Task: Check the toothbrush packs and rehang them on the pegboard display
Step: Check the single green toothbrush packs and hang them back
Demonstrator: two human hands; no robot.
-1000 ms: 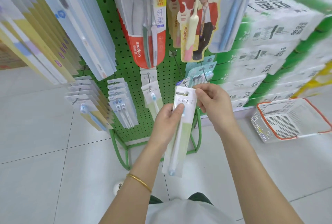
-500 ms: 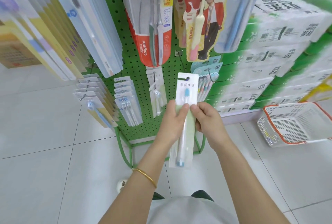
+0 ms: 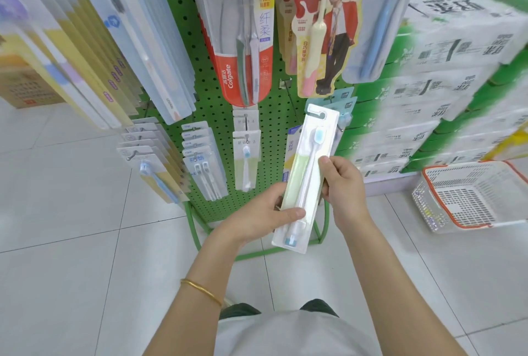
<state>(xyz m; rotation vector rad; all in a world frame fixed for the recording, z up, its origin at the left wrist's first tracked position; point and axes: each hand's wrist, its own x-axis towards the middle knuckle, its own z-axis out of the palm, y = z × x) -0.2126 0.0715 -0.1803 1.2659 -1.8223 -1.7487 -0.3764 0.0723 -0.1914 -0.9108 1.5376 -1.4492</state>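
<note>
Two hands (image 3: 258,214) (image 3: 344,184); one held toothbrush pack (image 3: 298,181); one basket (image 3: 463,201) — one bangle (image 3: 200,291)

Bright, even light, probably from overhead, falls on the pale floor (image 3: 65,241) with only soft shadows. The wide lens bends the edges: the hanging packs (image 3: 57,50) at upper left and the stacked cartons (image 3: 457,50) at right smear into blur, while the centre is sharp.

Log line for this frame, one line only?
phase: checking | left hand: grips toothbrush pack low | right hand: pinches its edge | pack: not hung
</note>
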